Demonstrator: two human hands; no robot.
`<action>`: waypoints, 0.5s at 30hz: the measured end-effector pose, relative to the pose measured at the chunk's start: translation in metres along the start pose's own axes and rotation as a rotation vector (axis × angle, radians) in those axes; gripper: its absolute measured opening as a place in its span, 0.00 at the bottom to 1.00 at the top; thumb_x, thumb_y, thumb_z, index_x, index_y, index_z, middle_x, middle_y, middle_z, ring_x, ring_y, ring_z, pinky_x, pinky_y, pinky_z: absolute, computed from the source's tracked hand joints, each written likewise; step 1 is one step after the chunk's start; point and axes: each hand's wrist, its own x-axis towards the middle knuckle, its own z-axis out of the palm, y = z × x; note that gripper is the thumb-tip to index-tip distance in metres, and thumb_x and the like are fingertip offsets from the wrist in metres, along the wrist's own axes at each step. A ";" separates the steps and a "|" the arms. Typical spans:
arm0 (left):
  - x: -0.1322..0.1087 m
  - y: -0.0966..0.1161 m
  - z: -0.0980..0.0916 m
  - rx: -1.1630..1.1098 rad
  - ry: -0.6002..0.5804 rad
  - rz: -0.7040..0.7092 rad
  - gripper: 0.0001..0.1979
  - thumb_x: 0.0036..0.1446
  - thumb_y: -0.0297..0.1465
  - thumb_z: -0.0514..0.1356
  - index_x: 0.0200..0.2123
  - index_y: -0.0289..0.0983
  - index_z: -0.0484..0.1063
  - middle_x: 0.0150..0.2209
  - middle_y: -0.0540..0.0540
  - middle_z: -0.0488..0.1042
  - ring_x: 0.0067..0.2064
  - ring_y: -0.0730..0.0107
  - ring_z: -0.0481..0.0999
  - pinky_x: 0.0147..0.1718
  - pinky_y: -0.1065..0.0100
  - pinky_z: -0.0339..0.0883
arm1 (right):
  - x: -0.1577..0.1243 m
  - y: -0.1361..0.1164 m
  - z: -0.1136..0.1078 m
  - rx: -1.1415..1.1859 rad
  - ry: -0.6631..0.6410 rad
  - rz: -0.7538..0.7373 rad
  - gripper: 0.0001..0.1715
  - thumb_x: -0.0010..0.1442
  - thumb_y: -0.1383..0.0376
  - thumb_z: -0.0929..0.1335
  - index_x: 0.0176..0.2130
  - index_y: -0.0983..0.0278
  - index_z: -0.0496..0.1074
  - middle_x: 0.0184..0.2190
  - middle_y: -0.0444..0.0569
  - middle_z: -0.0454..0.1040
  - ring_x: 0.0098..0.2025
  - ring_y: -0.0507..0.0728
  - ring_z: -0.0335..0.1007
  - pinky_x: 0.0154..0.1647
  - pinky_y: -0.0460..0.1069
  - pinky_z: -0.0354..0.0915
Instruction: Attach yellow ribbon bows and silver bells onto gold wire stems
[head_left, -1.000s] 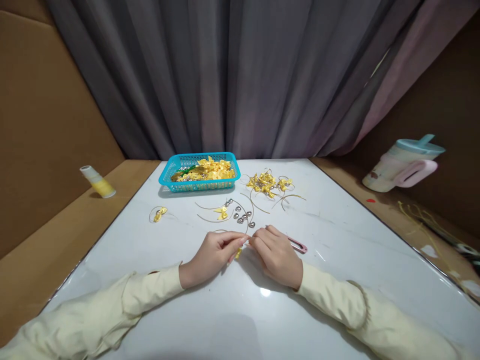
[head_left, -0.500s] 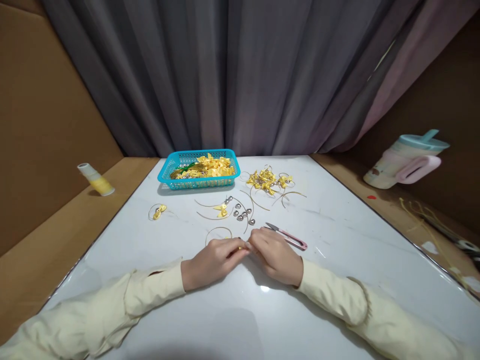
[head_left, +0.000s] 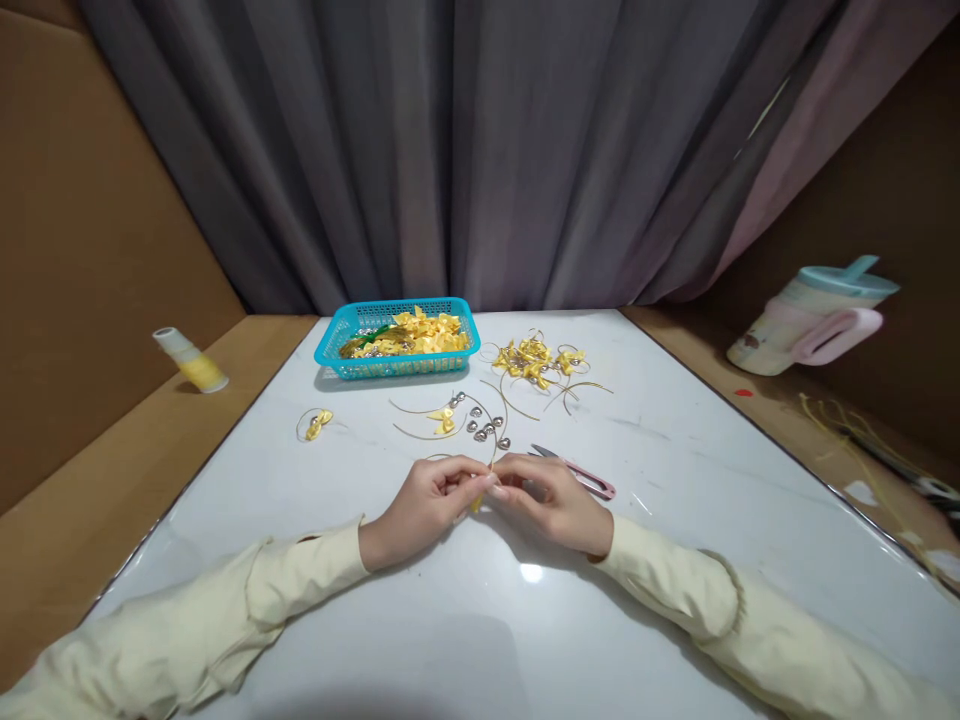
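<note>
My left hand (head_left: 435,502) and my right hand (head_left: 551,502) meet fingertip to fingertip above the table, both closed in a pinch. A yellow ribbon bow (head_left: 476,505), mostly covered by the fingers, shows just below the fingertips. A thin gold cord appears to run up from the pinch, though its hold is hard to make out. Just beyond lie several silver beads (head_left: 481,435) and another yellow bow (head_left: 445,420) among curved cords. Pink-handled thread snips (head_left: 589,477) rest beside my right hand, partly behind it.
A blue basket (head_left: 397,372) of yellow bows and silver beads stands at the back. To its right is a pile of bows on cords (head_left: 529,360). One looped bow (head_left: 319,422) lies left. A thread spool (head_left: 191,362) and a tumbler (head_left: 787,320) stand at the sides.
Both hands have risen slightly and their fingers have rearranged at the pinch. The yellow ribbon now shows below the fingertips. Things on the table have stayed put.
</note>
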 end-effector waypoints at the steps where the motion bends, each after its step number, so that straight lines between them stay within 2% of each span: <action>1: 0.000 0.000 0.000 -0.012 -0.008 -0.008 0.13 0.56 0.38 0.57 0.31 0.32 0.72 0.18 0.54 0.59 0.21 0.78 0.55 0.19 0.74 0.50 | -0.001 0.000 0.000 -0.002 0.008 0.024 0.14 0.62 0.61 0.62 0.35 0.67 0.72 0.29 0.50 0.75 0.29 0.51 0.68 0.31 0.45 0.62; 7: 0.000 0.000 0.000 -0.037 -0.029 -0.040 0.13 0.56 0.38 0.57 0.33 0.31 0.72 0.18 0.55 0.57 0.21 0.79 0.54 0.19 0.75 0.48 | -0.001 0.001 -0.001 -0.048 0.053 0.108 0.14 0.59 0.61 0.65 0.28 0.67 0.73 0.21 0.47 0.73 0.23 0.49 0.65 0.25 0.43 0.59; 15: -0.001 -0.005 -0.001 -0.007 -0.049 -0.048 0.13 0.56 0.38 0.57 0.35 0.33 0.71 0.19 0.54 0.58 0.21 0.78 0.56 0.19 0.75 0.49 | 0.000 0.000 -0.004 -0.030 0.030 0.070 0.16 0.58 0.61 0.65 0.23 0.67 0.71 0.16 0.43 0.66 0.18 0.47 0.56 0.20 0.42 0.54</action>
